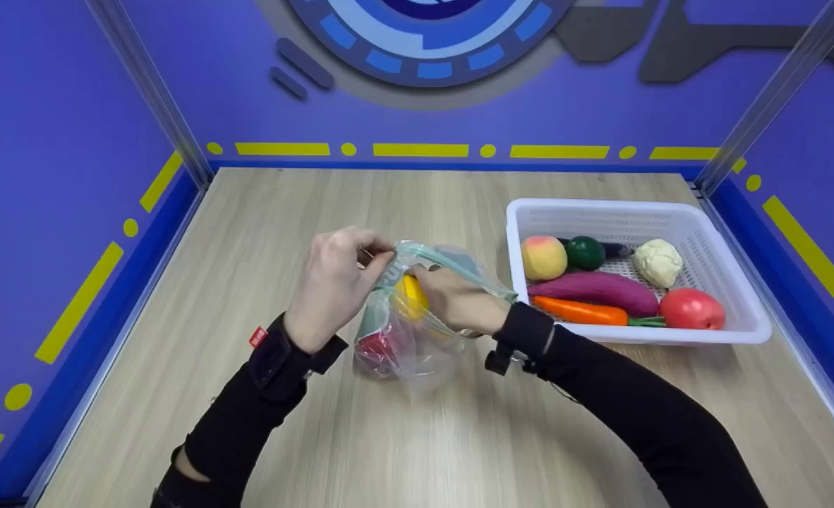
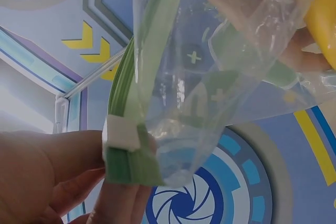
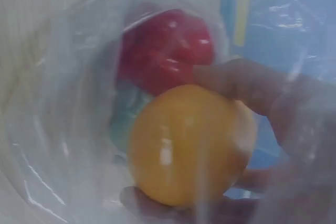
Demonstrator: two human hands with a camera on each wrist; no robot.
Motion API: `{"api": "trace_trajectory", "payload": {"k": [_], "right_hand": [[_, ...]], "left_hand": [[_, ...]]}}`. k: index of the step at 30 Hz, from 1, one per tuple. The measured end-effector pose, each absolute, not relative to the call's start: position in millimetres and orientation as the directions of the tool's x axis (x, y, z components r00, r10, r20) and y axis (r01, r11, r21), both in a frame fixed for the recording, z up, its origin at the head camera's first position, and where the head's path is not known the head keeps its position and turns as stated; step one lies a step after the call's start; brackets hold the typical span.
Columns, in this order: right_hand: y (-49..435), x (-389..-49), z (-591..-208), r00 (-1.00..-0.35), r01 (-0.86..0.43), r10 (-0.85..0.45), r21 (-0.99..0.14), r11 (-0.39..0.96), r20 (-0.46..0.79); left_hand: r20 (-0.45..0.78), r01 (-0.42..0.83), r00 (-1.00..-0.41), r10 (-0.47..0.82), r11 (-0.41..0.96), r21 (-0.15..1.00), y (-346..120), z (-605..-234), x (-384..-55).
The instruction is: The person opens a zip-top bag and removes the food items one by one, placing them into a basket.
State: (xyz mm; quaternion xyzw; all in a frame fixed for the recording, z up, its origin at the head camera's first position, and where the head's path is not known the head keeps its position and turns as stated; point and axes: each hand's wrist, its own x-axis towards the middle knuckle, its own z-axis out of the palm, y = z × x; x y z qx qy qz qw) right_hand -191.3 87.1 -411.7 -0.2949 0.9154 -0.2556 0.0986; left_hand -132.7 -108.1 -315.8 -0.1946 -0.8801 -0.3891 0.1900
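Between the hands is a clear zip bag [image 1: 424,370] with a green seal, its mouth spread wide. My left hand [image 1: 336,282] pinches one end of the seal; the left wrist view shows a white slider [image 2: 123,132] there beside the fingers. My right hand [image 1: 463,300] is inside the bag and holds a smooth, rounded yellow fruit [image 3: 191,145], its exact kind unclear. Thumb and fingers lie on opposite sides of it. Lower in the bag is a glossy, lobed red item [image 1: 376,351], blurred by the plastic, with something greenish next to it.
To the right stands a white plastic basket [image 1: 745,282] with a peach [image 1: 544,258], a purple eggplant [image 1: 593,291], a carrot [image 1: 579,310], a cauliflower [image 1: 658,262], a tomato [image 1: 692,309] and dark green produce [image 1: 585,252]. Blue walls [image 1: 50,162] enclose the wooden table [image 1: 283,212].
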Motion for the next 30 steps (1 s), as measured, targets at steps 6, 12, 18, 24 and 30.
{"api": "trace_trajectory", "payload": {"k": [6, 12, 18, 24, 30], "right_hand": [[102.4, -173.2, -384.7, -0.738, -0.637, -0.673, -0.382, 0.670, 0.051], [111.3, -151.0, -357.5, -0.785, -0.597, -0.616, -0.354, 0.720, 0.069], [131.5, -123.3, -330.6, -0.772, -0.625, -0.615, -0.362, 0.691, 0.161], [164.7, -107.0, -313.4, -0.778, -0.627, -0.583, -0.361, 0.691, 0.235], [203.6, -114.7, -310.9, -0.857, -0.514, -0.471, -0.339, 0.788, 0.206]], "left_hand": [[0.475, 0.476, -0.860, 0.186, 0.628, 0.616, -108.3, -316.5, -132.8], [0.471, 0.474, -0.862, 0.186, 0.625, 0.620, -108.8, -316.4, -132.6], [0.450, 0.440, -0.879, 0.158, 0.635, 0.635, -112.8, -317.1, -135.1], [0.447, 0.430, -0.882, 0.149, 0.644, 0.633, -114.1, -316.8, -135.7], [0.435, 0.420, -0.888, 0.150, 0.649, 0.634, -113.1, -317.0, -135.5]]}}
